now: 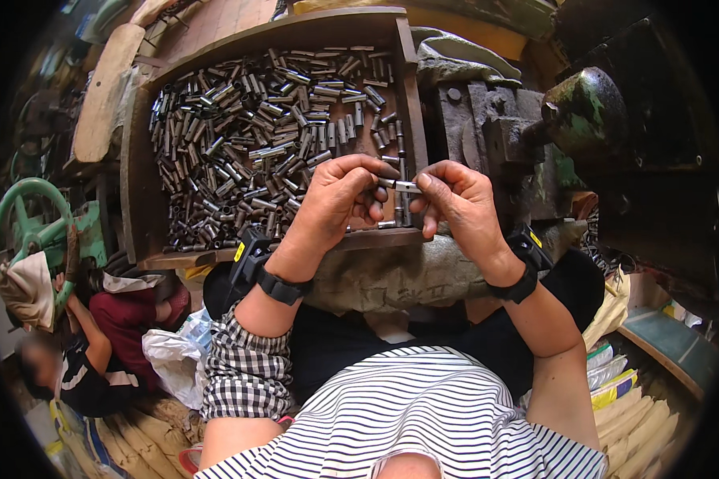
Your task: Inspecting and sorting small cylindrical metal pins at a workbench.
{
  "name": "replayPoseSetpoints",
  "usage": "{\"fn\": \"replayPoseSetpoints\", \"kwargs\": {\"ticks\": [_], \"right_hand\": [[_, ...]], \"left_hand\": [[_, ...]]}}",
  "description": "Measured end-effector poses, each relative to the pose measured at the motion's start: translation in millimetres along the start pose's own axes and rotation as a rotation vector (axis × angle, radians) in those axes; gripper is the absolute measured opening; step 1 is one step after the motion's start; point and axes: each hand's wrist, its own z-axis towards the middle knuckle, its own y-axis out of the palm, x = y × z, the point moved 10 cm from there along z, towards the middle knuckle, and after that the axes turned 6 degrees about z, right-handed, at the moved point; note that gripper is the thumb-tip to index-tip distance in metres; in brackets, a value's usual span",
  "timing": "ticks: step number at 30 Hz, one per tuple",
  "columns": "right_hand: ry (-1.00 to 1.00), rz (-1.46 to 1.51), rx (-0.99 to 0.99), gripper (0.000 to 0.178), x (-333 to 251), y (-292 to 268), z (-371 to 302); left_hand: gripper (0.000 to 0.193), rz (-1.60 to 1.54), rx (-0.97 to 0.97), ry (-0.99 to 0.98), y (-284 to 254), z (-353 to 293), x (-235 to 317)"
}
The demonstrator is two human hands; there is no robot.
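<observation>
A cluttered workshop surrounds a wooden tray heaped with metal tubes. In the head view, the left hand and right hand meet above the tray's right edge, towards its near corner, their fingers pinched on opposite ends of one small piece. Each wrist carries a black device with a yellow label, its print too small to read. The sack below the tray's near edge bears faint, illegible marks.

Close downward view from head, rim unclear
</observation>
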Motion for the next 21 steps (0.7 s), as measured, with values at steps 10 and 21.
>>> {"fn": "replayPoseSetpoints", "kwargs": {"ticks": [10, 21], "right_hand": [[0.020, 0.038, 0.012, 0.022, 0.4, -1.7, -1.0], [0.041, 0.080, 0.009, 0.021, -0.3, -5.6, -0.6]], "left_hand": [[0.018, -0.029, 0.060, -0.032, 0.1, -0.8, -6.0], [0.019, 0.007, 0.026, 0.038, 6.6, -3.7, -1.1]]}}
